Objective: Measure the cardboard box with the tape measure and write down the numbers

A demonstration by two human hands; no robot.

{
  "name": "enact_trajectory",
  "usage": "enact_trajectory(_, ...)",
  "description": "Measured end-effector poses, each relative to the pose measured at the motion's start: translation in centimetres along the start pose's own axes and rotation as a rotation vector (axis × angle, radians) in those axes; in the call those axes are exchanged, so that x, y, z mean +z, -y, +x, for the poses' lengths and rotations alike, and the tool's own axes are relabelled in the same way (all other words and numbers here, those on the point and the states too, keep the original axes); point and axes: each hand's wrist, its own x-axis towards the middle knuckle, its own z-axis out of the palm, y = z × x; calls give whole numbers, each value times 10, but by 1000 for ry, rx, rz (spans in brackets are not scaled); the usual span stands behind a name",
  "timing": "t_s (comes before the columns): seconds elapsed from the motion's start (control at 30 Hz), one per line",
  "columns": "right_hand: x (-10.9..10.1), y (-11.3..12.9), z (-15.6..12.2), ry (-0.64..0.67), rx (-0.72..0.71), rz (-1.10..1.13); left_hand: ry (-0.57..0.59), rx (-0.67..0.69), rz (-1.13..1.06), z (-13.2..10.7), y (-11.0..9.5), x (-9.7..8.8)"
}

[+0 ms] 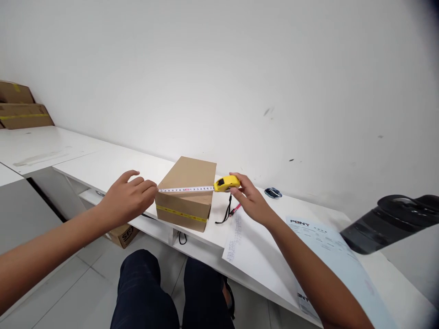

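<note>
The right hand (252,201) grips the yellow tape measure (227,183), its black strap (226,214) dangling. Its white blade (199,188), black-numbered with a red mark, crosses the brown box (195,170), end pinched by the left hand (128,198).

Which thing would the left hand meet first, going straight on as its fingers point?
Probably the brown rectangular cardboard box: the left hand points toward it, with a printed white tape blade at its fingertips. Exact depth is unclear.
</note>
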Motion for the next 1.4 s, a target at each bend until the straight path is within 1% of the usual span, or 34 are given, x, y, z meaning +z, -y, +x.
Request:
enact_trajectory(0.03,1,-2,9,-10,11,109,-2,25,48,0,-9,-6)
enact_trajectory(0.1,7,-6,30,-32,66,370,-7,126,152,2,-30,-13)
enact_trajectory(0.17,17,-6,51,-66,116,610,-176,199,233,9,-53,-9)
enact_trajectory(0.23,26,1,64,-107,118,773,-375,341,278,19,-74,3)
enact_trajectory(0.27,31,7,67,-115,106,825,-450,403,303,26,-83,11)
enact_trajectory(0.3,34,14,67,-112,86,859,-508,452,329,34,-91,18)
enact_trajectory(0.37,37,31,63,-94,32,865,-576,494,386,50,-101,32)
enact_trajectory(0.43,39,47,55,-116,-2,763,-625,496,420,64,-105,41)
enact_trajectory(0.53,40,60,48,-189,38,591,-663,496,428,76,-106,50)
enact_trajectory(0.6,41,56,53,-195,76,611,-643,496,425,78,-106,54)
enact_trajectory(0.67,41,43,68,-230,113,687,-598,478,419,73,-106,57)
enact_trajectory(0.73,40,21,93,-306,197,708,-548,441,406,62,-105,57)
enact_trajectory(0.8,37,-3,125,-349,320,669,-503,396,378,45,-104,56)
enact_trajectory(0.9,32,-39,173,-392,374,654,-431,341,280,18,-105,55)
enact_trajectory(1.0,30,-66,203,-417,387,642,-369,348,176,2,-105,62)
enact_trajectory(1.07,35,-79,214,-413,387,633,-351,384,131,0,-104,71)
enact_trajectory(1.13,43,-88,218,-388,381,625,-344,406,69,3,-102,82)
enact_trajectory(1.2,51,-95,221,-353,369,617,-325,397,-16,7,-101,89)
enact_trajectory(1.27,57,-98,222,-321,357,599,-279,360,-87,10,-101,91)
enact_trajectory(1.4,59,-102,221,-299,340,538,-172,314,-151,10,-100,85)
